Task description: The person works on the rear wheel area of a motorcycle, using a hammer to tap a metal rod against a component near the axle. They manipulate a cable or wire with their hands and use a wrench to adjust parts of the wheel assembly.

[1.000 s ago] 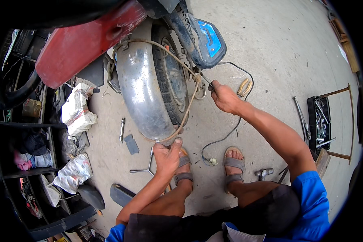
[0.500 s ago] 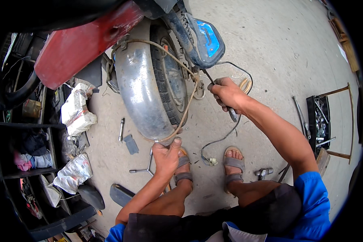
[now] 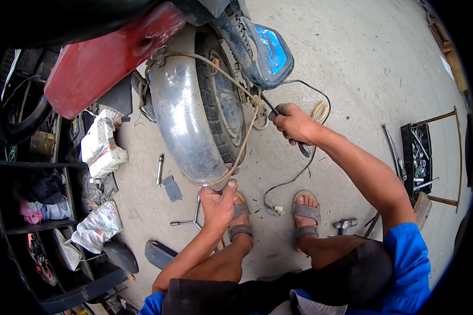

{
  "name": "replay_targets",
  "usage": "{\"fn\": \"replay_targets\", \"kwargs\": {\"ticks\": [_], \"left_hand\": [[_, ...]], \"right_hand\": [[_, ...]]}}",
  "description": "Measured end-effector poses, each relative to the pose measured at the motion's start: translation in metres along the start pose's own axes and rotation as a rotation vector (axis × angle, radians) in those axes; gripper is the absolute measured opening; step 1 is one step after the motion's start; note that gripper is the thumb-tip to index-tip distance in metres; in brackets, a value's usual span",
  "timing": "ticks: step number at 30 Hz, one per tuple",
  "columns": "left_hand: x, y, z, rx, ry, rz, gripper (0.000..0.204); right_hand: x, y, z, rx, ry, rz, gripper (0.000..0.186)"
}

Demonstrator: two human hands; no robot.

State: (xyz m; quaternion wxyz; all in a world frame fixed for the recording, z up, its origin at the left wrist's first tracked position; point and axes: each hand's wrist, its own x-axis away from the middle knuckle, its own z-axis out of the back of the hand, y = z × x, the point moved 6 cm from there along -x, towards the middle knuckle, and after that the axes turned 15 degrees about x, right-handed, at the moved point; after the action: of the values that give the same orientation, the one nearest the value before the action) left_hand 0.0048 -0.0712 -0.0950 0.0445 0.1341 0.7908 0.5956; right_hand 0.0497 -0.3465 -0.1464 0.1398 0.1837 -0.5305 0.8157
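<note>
Right hand [image 3: 298, 126], clenched round a dark rod [image 3: 304, 149], just rolled so the butt shows, far end near the cord [image 3: 257, 102] beside the wheel [image 3: 233, 110], probably a better hold; left hand [image 3: 218, 204] still curled at fender's [image 3: 184, 121] lower edge, grip unclear.

Smooth, semi-gloss metal on fender [image 3: 181, 121], specked with brown. Matt, treaded rubber on tyre [image 3: 222, 138]. Scuffed, glossy finish on red panel [image 3: 108, 65]. Glossy blue insert [image 3: 279, 60] in dark plastic-looking housing [image 3: 272, 84]. Matt concrete on floor [image 3: 352, 63]. Crinkled, shiny plastic on white bag [image 3: 97, 227]. Matt cloth on blue sleeve [image 3: 407, 254].
</note>
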Motion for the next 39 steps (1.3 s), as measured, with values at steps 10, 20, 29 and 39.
{"fn": "replay_targets", "kwargs": {"ticks": [10, 20, 29, 39], "left_hand": [[0.001, 0.002, -0.003, -0.013, 0.002, 0.02, 0.042], [0.002, -0.002, 0.0, -0.032, 0.003, 0.079, 0.046], [0.003, 0.002, -0.004, -0.032, 0.003, 0.067, 0.051], [0.003, 0.005, -0.006, -0.067, -0.005, 0.039, 0.053]], "right_hand": [[0.014, -0.017, 0.014, -0.228, 0.065, -0.118, 0.018], [-0.016, 0.024, -0.01, 0.535, 0.365, 0.288, 0.018], [0.004, -0.013, 0.009, -0.333, -0.143, -0.051, 0.012], [0.012, -0.007, 0.008, 0.131, 0.188, 0.019, 0.028]]}}
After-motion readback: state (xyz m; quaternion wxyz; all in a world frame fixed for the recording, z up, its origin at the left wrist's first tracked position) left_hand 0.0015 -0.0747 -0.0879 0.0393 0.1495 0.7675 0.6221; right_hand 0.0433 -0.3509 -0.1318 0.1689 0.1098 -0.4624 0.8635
